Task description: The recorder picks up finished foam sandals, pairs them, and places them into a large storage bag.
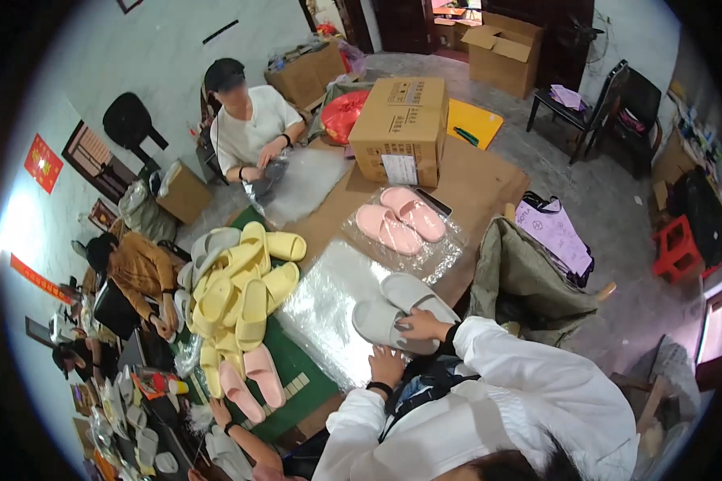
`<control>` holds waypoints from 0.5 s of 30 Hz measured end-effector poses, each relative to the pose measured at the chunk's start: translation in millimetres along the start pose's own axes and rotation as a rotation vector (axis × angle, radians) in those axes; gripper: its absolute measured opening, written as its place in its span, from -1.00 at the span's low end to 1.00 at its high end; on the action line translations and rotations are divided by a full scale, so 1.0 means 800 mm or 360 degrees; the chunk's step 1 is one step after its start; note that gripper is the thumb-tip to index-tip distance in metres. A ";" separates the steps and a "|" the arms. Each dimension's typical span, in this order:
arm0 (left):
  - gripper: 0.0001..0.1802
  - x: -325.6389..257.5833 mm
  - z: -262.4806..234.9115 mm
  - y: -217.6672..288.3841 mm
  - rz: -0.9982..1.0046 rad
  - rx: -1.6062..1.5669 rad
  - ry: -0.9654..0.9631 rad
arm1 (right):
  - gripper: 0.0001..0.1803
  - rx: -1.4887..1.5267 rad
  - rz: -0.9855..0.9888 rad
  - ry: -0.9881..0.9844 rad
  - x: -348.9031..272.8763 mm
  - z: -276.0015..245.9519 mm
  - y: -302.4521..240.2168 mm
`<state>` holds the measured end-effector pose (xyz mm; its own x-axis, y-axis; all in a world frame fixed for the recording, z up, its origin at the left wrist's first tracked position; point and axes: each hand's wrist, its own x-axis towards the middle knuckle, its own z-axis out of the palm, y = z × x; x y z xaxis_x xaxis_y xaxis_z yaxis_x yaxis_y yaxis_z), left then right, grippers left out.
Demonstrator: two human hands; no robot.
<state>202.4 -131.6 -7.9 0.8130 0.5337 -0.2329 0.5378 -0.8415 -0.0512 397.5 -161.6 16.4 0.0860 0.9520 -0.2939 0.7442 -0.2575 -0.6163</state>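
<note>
On the clear plastic bag (329,305) spread over the table, I see the grey slippers (397,309) side by side, ready for wrapping. My right hand (422,325) presses flat on them; my left hand (387,365) rests half-curled beside, holding nothing.

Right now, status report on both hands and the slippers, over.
Right hand flat on pair of grey foam slippers. Left hand at clear plastic bag's near edge. Nothing blocking.
</note>
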 end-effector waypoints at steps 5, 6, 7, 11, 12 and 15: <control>-0.48 -0.004 0.003 -0.003 -0.0022 -0.0004 -0.0046 | -0.44 -0.0128 -0.0109 0.0142 0.014 -0.009 -0.022; -0.45 -0.005 0.006 -0.003 -0.0052 -0.0006 0.0002 | -0.44 -0.0120 -0.0113 0.0152 0.020 -0.012 -0.026; -0.42 -0.006 0.009 -0.005 -0.0084 -0.0010 0.0051 | -0.45 -0.0062 -0.0155 0.0073 0.027 -0.014 -0.030; -0.40 -0.010 0.009 -0.010 -0.0087 -0.0092 0.0046 | -0.66 0.0014 -0.0171 -0.0087 0.046 -0.054 -0.026; -0.40 -0.010 0.006 -0.012 -0.0094 -0.0090 0.0045 | -0.71 0.0029 -0.0091 -0.0265 0.053 -0.072 -0.021; -0.40 -0.014 0.008 -0.014 -0.0069 -0.0105 0.0009 | -0.77 0.0714 0.0267 0.0094 0.073 -0.119 0.015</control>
<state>185.5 -128.6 -11.0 0.7898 0.5700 -0.2264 0.5858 -0.8104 0.0031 474.8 -93.0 61.2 0.2275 0.8957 -0.3820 0.3588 -0.4418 -0.8222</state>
